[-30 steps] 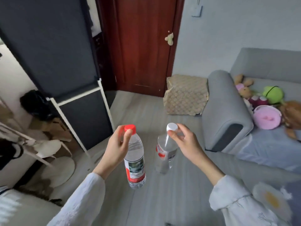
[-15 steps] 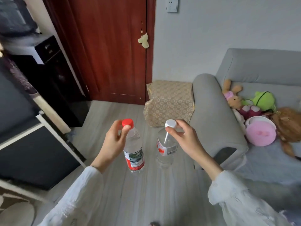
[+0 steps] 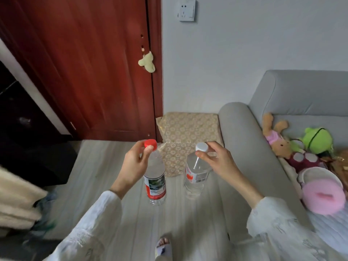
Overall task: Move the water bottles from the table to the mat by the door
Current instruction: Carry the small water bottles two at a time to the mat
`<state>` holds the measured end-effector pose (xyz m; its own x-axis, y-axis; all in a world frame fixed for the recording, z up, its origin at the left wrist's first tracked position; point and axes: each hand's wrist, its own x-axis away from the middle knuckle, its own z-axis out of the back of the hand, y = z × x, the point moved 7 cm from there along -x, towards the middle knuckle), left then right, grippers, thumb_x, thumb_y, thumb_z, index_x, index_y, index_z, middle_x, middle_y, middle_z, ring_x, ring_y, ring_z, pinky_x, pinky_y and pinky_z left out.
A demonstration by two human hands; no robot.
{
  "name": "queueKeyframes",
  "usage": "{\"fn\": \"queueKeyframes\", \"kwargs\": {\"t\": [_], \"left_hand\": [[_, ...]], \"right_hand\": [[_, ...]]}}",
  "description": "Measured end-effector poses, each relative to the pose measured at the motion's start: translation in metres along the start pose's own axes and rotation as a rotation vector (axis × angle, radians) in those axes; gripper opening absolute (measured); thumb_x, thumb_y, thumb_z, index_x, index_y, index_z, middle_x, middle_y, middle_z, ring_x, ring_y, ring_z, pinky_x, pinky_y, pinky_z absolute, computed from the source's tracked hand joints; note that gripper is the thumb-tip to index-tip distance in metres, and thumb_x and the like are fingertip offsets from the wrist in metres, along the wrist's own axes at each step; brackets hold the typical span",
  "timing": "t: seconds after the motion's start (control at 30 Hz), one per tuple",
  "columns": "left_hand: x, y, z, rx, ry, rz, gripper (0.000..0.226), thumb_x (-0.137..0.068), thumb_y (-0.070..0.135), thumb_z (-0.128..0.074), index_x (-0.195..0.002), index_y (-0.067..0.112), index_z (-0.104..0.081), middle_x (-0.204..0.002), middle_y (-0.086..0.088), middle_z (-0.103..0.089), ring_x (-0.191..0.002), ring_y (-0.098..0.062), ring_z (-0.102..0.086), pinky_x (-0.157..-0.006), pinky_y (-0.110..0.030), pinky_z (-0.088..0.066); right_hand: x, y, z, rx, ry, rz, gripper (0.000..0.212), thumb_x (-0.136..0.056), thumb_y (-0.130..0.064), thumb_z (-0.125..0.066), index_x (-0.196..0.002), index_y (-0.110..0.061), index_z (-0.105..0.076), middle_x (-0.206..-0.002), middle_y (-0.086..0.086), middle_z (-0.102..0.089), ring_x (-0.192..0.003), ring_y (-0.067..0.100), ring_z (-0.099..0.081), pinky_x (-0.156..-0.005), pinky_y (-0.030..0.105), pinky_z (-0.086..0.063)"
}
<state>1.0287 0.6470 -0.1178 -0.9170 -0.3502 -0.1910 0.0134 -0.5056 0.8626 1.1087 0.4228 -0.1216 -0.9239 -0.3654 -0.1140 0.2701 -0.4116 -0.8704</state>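
My left hand (image 3: 132,165) grips a clear water bottle with a red cap (image 3: 155,182) by its neck; the bottle hangs upright above the floor. My right hand (image 3: 218,162) pinches the white cap of a second clear bottle (image 3: 195,178), which also hangs upright, about a hand's width to the right of the first. Just beyond both bottles lies the beige patterned mat (image 3: 190,132), on the floor between the red-brown door (image 3: 90,68) and the sofa's arm.
A grey sofa (image 3: 243,140) with several plush toys and a pink round cushion (image 3: 323,196) fills the right side. A dark cabinet (image 3: 32,147) stands at the left, with pale folded fabric below it. My sandalled foot (image 3: 163,245) shows on the wooden floor.
I have walked closer to the door; the mat and sofa arm now lie right behind the bottles. Both hands keep the same hold on the bottles. The dark frame at left has passed out of view.
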Motion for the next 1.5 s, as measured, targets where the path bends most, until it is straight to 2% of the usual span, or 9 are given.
{"fn": "queueKeyframes", "kwargs": {"t": [0.17,0.33,0.53,0.67,0.83,0.93,1.1,1.4,1.5], "left_hand": [[-0.122,-0.002,-0.026,0.029,-0.049,0.012,0.031,-0.09,0.026,-0.05,-0.115,0.008,-0.055,-0.104,0.0,-0.062,-0.099,-0.012,-0.057,-0.084,-0.024,-0.04],[-0.222,-0.023,-0.061,0.01,-0.074,0.046,0.033,-0.089,0.027,-0.051,-0.116,0.007,-0.055,-0.105,-0.001,-0.06,-0.101,-0.014,-0.055,-0.084,-0.026,-0.04],[-0.333,-0.064,-0.113,-0.065,-0.051,0.125,0.037,-0.089,0.032,-0.05,-0.118,0.008,-0.054,-0.109,-0.005,-0.061,-0.103,-0.015,-0.054,-0.082,-0.027,-0.04],[-0.403,-0.092,-0.145,-0.085,-0.055,0.239,0.033,-0.089,0.026,-0.054,-0.116,0.007,-0.056,-0.113,-0.012,-0.064,-0.109,-0.022,-0.057,-0.084,-0.029,-0.042],[-0.474,-0.125,-0.182,-0.089,-0.04,0.341,0.03,-0.087,0.017,-0.057,-0.115,0.005,-0.057,-0.117,-0.014,-0.06,-0.102,-0.017,-0.055,-0.084,-0.025,-0.038],[-0.514,-0.156,-0.205,-0.092,-0.051,0.397,0.029,-0.086,0.015,-0.057,-0.114,0.005,-0.058,-0.117,-0.016,-0.059,-0.105,-0.023,-0.056,-0.087,-0.027,-0.038],[-0.569,-0.217,-0.246,-0.102,-0.142,0.477,0.032,-0.085,0.018,-0.06,-0.115,0.007,-0.057,-0.12,-0.014,-0.058,-0.11,-0.026,-0.054,-0.097,-0.037,-0.04],[-0.637,-0.307,-0.293,-0.165,-0.28,0.493,0.035,-0.085,0.019,-0.06,-0.117,0.008,-0.054,-0.126,-0.012,-0.053,-0.117,-0.024,-0.051,-0.092,-0.026,-0.033],[-0.652,-0.325,-0.303,-0.162,-0.316,0.498,0.033,-0.084,0.02,-0.06,-0.116,0.01,-0.054,-0.126,-0.011,-0.054,-0.117,-0.023,-0.051,-0.095,-0.03,-0.037]], "right_hand": [[-0.112,0.017,0.018,0.017,0.058,-0.018,0.025,-0.072,-0.03,-0.072,-0.092,-0.02,-0.061,-0.095,-0.007,-0.063,-0.091,0.006,-0.058,-0.075,0.007,-0.041],[-0.218,0.05,0.025,0.012,0.073,-0.042,0.027,-0.07,-0.028,-0.075,-0.092,-0.018,-0.061,-0.097,-0.003,-0.062,-0.092,0.01,-0.058,-0.081,0.023,-0.045],[-0.344,0.111,0.024,0.019,-0.021,-0.061,0.028,-0.07,-0.034,-0.074,-0.091,-0.027,-0.057,-0.092,-0.014,-0.059,-0.092,0.007,-0.057,-0.076,0.016,-0.042],[-0.422,0.146,0.021,0.039,-0.102,-0.093,0.033,-0.069,-0.03,-0.075,-0.096,-0.02,-0.058,-0.097,-0.008,-0.059,-0.093,0.01,-0.055,-0.074,0.012,-0.039],[-0.504,0.192,0.004,0.034,-0.169,-0.187,0.038,-0.071,-0.026,-0.073,-0.103,-0.013,-0.058,-0.109,0.003,-0.061,-0.101,0.016,-0.054,-0.089,0.03,-0.043],[-0.544,0.223,-0.017,0.056,-0.188,-0.239,0.04,-0.071,-0.026,-0.072,-0.106,-0.012,-0.057,-0.11,0.002,-0.06,-0.098,0.013,-0.051,-0.084,0.025,-0.038],[-0.598,0.284,-0.054,0.074,-0.193,-0.353,0.042,-0.074,-0.028,-0.071,-0.109,-0.013,-0.055,-0.114,0.004,-0.06,-0.099,0.015,-0.051,-0.085,0.028,-0.037],[-0.662,0.353,-0.105,0.041,-0.103,-0.462,0.042,-0.077,-0.025,-0.068,-0.113,-0.011,-0.052,-0.116,0.005,-0.055,-0.098,0.017,-0.053,-0.085,0.032,-0.045],[-0.675,0.366,-0.118,0.006,-0.085,-0.494,0.042,-0.077,-0.025,-0.068,-0.114,-0.013,-0.05,-0.118,0.004,-0.054,-0.099,0.015,-0.051,-0.085,0.031,-0.041]]}}
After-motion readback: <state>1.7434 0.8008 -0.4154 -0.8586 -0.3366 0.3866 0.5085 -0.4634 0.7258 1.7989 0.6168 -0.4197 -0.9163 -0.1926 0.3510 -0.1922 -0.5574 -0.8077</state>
